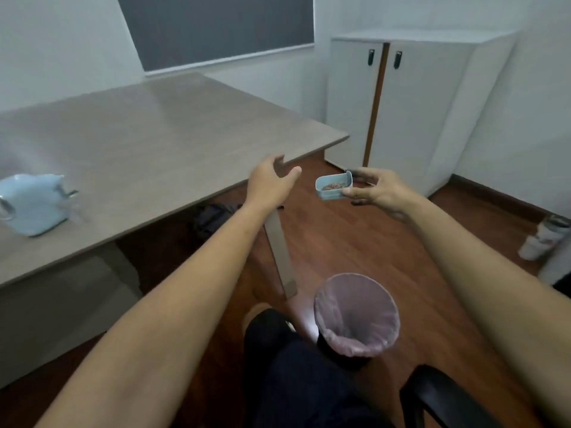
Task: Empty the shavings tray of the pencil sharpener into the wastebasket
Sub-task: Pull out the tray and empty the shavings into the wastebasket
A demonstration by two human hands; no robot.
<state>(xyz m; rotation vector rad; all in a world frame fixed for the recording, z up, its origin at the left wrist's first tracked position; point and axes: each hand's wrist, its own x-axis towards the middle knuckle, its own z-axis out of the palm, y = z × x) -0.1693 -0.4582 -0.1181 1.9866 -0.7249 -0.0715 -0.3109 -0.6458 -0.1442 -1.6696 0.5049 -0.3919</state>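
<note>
We see the right hand (375, 193) pinching the small tray (333, 187) by its end, shavings inside, upright above the floor at 12 o'clock from the wastebasket (355, 313). The left hand (272, 180) hangs empty, fingers spread. The sharpener (34, 205) on the table (154, 125) is blurred and cut off at 9 o'clock.

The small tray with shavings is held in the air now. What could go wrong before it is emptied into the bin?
1. The right hand holds the shavings tray only by one end, with a fingertip grip; it may slip or tip early.
2. In this view the tray does not appear to be over the wastebasket; shavings tipped now would likely land on the wooden floor.
3. The left hand is open and gives the tray no support.
</note>
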